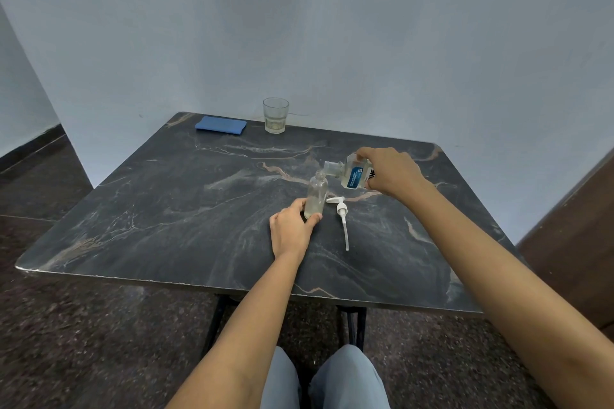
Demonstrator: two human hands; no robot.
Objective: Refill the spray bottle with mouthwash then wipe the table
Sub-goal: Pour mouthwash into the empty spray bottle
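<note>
A small clear spray bottle [316, 193] stands upright and uncapped on the dark marble table [166, 209], with a little liquid at its bottom. My left hand [292, 227] grips its base. My right hand [392, 173] holds the clear mouthwash bottle [350, 173] with a blue label, tipped on its side, its open mouth just above the spray bottle's neck. The white pump head [342, 214] with its dip tube lies on the table right of the spray bottle.
A folded blue cloth [221, 125] lies at the table's far left corner. A clear glass tumbler [275, 115] stands at the far edge near the wall. My knees [322, 378] show below the near edge.
</note>
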